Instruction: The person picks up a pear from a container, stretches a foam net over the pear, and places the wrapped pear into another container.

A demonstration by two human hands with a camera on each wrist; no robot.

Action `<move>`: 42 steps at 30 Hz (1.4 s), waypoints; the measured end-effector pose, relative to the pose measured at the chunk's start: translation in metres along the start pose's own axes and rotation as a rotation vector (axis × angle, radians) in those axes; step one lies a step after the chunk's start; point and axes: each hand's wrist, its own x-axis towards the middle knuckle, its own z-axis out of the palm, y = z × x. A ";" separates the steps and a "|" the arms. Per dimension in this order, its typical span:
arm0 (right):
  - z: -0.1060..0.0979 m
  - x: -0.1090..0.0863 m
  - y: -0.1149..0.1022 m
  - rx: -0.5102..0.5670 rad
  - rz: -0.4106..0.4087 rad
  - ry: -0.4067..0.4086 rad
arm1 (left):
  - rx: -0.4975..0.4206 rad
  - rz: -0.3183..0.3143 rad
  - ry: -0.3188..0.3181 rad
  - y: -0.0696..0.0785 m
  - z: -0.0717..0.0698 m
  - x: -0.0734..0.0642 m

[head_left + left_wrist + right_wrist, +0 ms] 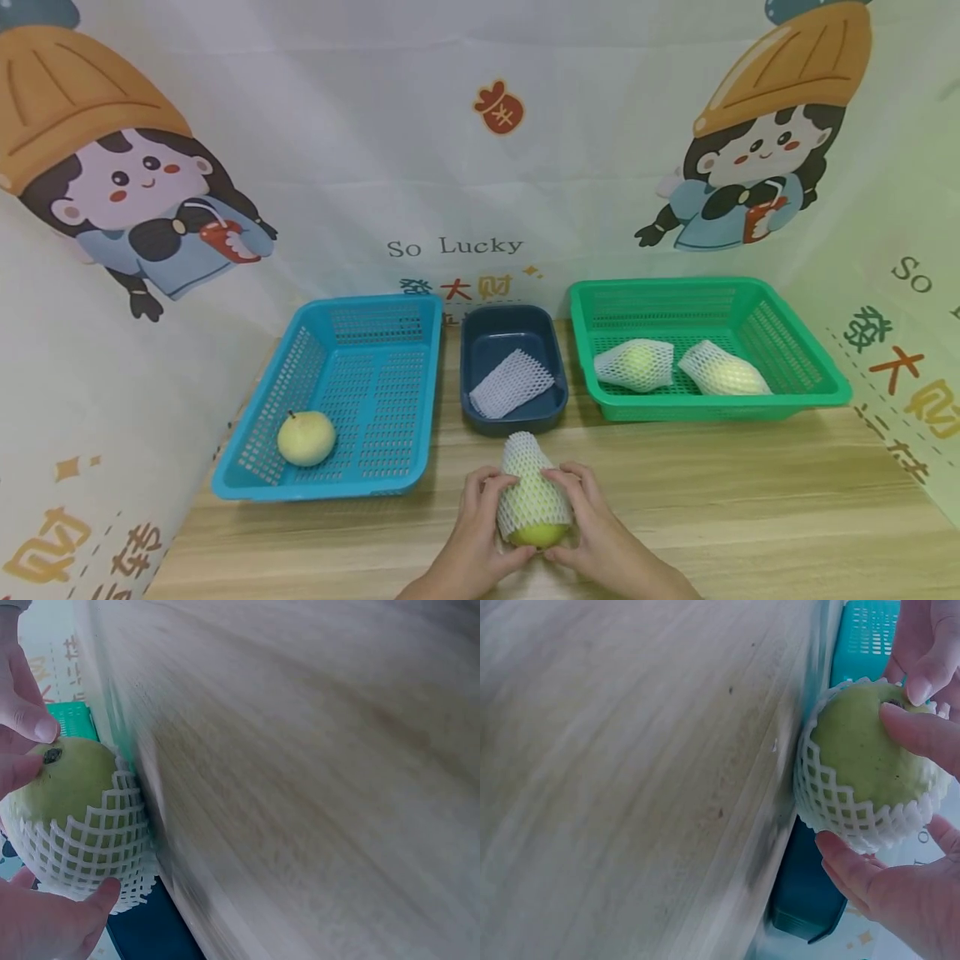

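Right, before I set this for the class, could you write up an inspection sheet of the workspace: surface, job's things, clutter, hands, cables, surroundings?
Surface: wood-grain table.
Job's things: held fruit, partly covered by a white foam net, near end bare; blue basket with one bare fruit; dark blue tray with one spare net; green basket with two netted fruits.
Clutter: nothing seen.
Hands: left hand and right hand grip the held fruit from opposite sides.
Cables: nothing seen.
Surroundings: pale printed backdrop with cartoon figures and "So Lucky" lettering.
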 end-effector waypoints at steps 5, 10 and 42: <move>0.000 0.002 0.001 0.013 -0.022 -0.023 | -0.015 -0.013 -0.028 -0.003 0.001 0.001; 0.000 0.006 0.001 0.056 -0.031 -0.042 | -0.086 -0.053 -0.050 -0.009 0.004 0.002; 0.001 0.007 -0.005 0.051 -0.034 -0.006 | -0.188 -0.165 -0.058 -0.010 -0.005 0.001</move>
